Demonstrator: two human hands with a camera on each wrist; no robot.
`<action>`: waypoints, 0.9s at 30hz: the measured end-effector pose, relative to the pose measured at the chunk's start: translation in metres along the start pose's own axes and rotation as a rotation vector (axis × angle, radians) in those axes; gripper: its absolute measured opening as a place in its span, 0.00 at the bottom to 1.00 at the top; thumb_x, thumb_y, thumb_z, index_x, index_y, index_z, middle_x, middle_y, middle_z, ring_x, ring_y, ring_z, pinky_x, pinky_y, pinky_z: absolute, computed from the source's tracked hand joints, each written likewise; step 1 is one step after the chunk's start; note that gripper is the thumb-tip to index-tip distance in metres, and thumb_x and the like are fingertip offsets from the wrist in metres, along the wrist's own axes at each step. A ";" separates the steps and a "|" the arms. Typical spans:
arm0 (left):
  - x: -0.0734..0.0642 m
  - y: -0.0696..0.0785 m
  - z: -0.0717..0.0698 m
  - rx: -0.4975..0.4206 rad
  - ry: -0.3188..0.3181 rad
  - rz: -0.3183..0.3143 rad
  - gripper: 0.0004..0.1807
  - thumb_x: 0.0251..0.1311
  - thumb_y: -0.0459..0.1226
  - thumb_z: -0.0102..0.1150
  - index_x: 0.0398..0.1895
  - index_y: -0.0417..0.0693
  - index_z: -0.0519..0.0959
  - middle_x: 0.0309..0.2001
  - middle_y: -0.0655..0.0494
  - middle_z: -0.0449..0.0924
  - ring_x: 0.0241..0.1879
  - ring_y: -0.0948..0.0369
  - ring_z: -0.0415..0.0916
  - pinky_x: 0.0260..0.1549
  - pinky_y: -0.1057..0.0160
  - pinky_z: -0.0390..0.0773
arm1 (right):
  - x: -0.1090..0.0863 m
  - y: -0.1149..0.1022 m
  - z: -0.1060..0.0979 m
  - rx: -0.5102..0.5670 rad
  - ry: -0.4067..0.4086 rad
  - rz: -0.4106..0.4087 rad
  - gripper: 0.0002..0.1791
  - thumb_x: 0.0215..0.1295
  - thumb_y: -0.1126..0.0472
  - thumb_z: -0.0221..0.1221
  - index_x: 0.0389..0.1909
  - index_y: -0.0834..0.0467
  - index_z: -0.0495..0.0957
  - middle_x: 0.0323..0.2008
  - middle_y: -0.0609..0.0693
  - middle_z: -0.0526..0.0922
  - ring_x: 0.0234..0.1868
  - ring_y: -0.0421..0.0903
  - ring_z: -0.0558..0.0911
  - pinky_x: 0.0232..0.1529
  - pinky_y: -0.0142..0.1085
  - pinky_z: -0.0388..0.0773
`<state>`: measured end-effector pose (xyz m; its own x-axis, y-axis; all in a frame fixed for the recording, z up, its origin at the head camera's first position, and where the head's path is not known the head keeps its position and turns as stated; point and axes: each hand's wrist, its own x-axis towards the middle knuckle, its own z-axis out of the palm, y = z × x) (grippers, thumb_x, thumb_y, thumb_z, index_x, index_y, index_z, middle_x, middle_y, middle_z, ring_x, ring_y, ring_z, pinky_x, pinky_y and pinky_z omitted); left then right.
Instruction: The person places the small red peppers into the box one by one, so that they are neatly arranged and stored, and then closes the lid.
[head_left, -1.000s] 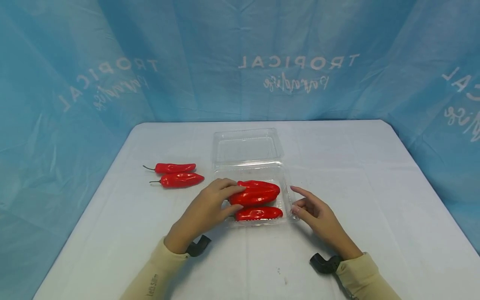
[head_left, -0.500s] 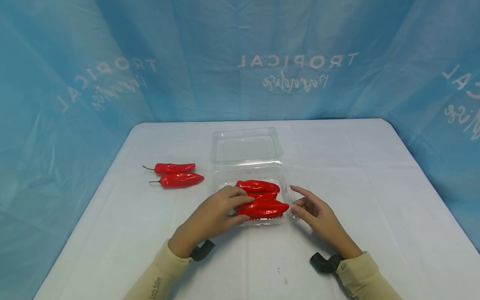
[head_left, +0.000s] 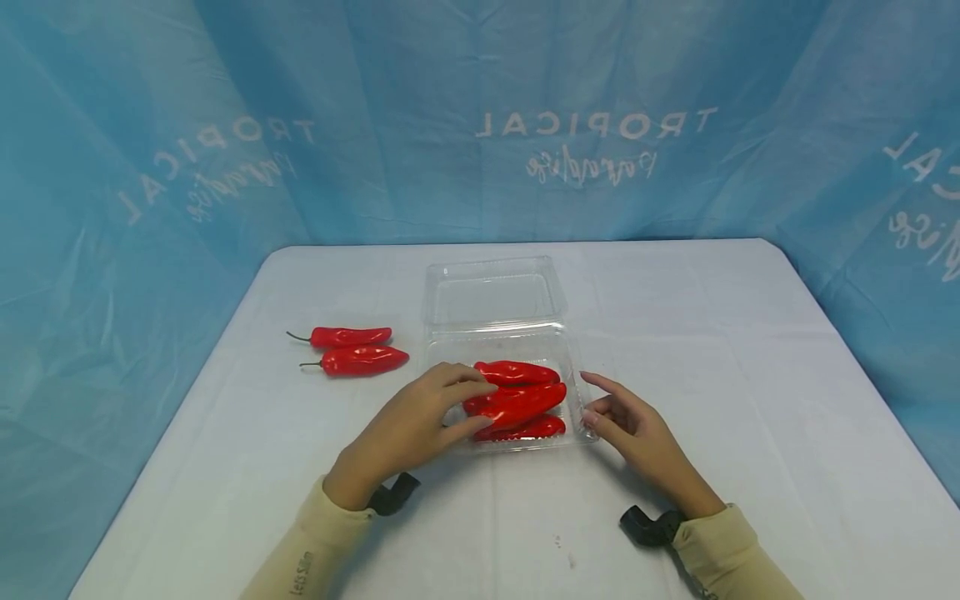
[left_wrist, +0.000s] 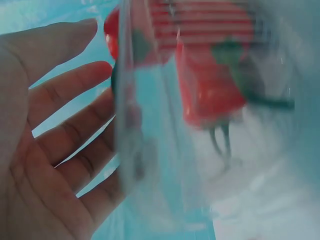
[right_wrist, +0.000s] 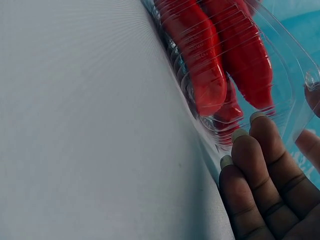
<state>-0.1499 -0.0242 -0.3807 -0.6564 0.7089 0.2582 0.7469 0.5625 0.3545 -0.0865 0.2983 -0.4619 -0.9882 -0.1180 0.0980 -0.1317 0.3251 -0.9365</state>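
A hinged clear plastic container (head_left: 495, 343) lies with its lid folded back, several red peppers in its base. My left hand (head_left: 416, 421) reaches over its left side and holds a red pepper (head_left: 532, 404) between thumb and fingers, slanted across the others. In the left wrist view the thumb and index finger meet a red pepper (left_wrist: 111, 40), and blurred clear plastic hides much behind it. My right hand (head_left: 637, 429) holds the container's near right corner; the right wrist view shows its fingertips (right_wrist: 240, 135) against the ribbed wall.
Two red peppers with stems, the farther one (head_left: 351, 337) and the nearer one (head_left: 363, 361), lie left of the container on the white tablecloth (head_left: 712, 333). The open lid (head_left: 495, 292) extends toward the back. A blue printed curtain (head_left: 420, 192) surrounds the table.
The left hand shifts the held pepper from the far side to the near side of the container, then slightly back, now turned at a slant. The right hand stays at the corner.
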 end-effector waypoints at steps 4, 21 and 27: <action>-0.006 -0.011 -0.011 0.014 0.049 -0.050 0.27 0.56 0.47 0.76 0.61 0.56 0.83 0.58 0.57 0.80 0.59 0.58 0.76 0.53 0.56 0.83 | 0.000 0.000 0.000 -0.004 0.004 0.003 0.31 0.72 0.57 0.63 0.74 0.49 0.68 0.42 0.50 0.84 0.39 0.47 0.84 0.43 0.35 0.85; -0.049 -0.079 -0.030 0.066 0.199 -0.274 0.28 0.56 0.37 0.77 0.61 0.51 0.81 0.59 0.50 0.79 0.61 0.50 0.74 0.55 0.43 0.80 | -0.001 0.001 -0.003 -0.009 0.003 0.004 0.31 0.73 0.57 0.63 0.74 0.51 0.67 0.43 0.51 0.85 0.40 0.46 0.84 0.42 0.36 0.85; -0.062 -0.105 -0.031 0.095 0.244 -0.341 0.28 0.52 0.31 0.77 0.59 0.45 0.82 0.58 0.46 0.76 0.60 0.46 0.71 0.51 0.40 0.82 | 0.000 -0.003 -0.001 -0.016 0.001 0.007 0.32 0.72 0.57 0.63 0.75 0.51 0.67 0.42 0.50 0.84 0.39 0.47 0.84 0.42 0.35 0.85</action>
<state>-0.1910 -0.1399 -0.4059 -0.8649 0.3603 0.3495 0.4816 0.7920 0.3752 -0.0858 0.2985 -0.4585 -0.9892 -0.1143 0.0917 -0.1258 0.3411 -0.9316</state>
